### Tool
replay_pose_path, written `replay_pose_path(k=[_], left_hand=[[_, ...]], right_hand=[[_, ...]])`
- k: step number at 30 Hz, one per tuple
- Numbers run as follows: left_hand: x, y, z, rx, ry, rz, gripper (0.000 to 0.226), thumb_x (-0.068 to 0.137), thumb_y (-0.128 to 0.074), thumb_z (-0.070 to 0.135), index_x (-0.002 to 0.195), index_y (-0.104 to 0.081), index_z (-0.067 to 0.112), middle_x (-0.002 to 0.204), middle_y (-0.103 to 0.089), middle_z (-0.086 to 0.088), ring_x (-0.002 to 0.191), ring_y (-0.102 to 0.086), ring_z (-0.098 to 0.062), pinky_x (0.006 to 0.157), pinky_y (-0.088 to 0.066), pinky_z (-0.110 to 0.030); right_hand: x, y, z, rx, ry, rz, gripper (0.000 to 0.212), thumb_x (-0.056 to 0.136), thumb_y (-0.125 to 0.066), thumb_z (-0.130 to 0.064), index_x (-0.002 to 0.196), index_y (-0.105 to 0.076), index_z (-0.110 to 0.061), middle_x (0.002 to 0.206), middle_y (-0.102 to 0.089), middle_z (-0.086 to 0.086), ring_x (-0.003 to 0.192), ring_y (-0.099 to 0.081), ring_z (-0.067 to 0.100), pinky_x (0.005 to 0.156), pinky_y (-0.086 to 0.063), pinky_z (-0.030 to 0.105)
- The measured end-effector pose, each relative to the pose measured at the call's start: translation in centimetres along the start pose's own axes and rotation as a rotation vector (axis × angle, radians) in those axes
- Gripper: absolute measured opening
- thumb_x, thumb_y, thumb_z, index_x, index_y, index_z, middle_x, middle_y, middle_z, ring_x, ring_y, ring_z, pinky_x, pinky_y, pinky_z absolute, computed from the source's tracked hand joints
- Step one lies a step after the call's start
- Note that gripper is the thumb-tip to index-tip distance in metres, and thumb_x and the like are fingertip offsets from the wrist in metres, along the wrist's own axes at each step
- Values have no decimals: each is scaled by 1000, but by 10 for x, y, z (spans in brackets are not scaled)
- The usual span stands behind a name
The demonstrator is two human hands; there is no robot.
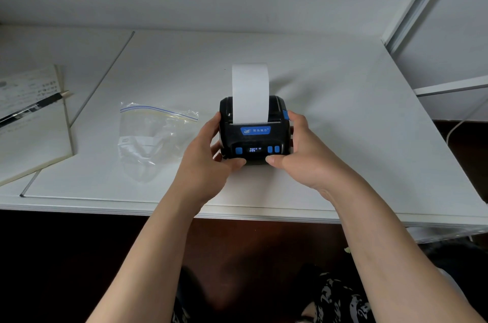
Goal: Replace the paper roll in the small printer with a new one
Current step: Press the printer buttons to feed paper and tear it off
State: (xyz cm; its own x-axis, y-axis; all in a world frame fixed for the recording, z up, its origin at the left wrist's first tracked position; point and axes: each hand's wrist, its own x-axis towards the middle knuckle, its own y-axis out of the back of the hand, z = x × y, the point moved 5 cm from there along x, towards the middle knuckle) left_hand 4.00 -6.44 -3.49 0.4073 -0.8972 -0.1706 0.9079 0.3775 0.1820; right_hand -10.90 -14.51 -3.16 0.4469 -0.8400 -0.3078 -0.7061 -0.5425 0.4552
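A small black printer [254,138] with blue buttons, a blue label and a lit display sits on the white table [343,111]. Its lid is closed. A wide strip of white paper [250,93] rises from its slot and curls backward. My left hand [208,161] grips the printer's left side, thumb at the lower front edge. My right hand [298,153] grips its right side, fingers near the blue side latch [285,113], thumb at the lower front. The roll inside is hidden.
A clear zip bag [150,132] with a white item inside lies left of the printer. Further left are an open notebook [29,122] and a black pen [34,106]. A white frame [422,0] stands at the right. The table's front edge is near me.
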Motion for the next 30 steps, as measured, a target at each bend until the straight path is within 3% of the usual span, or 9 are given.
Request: replay_pose_path(k=[19,30], left_hand=[[0,-1,1,-7,-11,1,85,77,-66,-12,144,-35,29,132,-49,16,99,-52,13,70,-44,0],[-1,0,1,9,-8,-2,85,77,-67,-11,145,-35,30,137,-48,15,109,-54,-1,76,-46,-2]], right_hand=[[1,0,0,3,5,-2,85,84,-65,-8,147,-13,-33,135,-46,0,115,-54,18,86,-38,24],[1,0,0,-2,8,4,85,84,-66,-8,147,-14,-32,135,-46,1,117,-53,18,90,-38,25]])
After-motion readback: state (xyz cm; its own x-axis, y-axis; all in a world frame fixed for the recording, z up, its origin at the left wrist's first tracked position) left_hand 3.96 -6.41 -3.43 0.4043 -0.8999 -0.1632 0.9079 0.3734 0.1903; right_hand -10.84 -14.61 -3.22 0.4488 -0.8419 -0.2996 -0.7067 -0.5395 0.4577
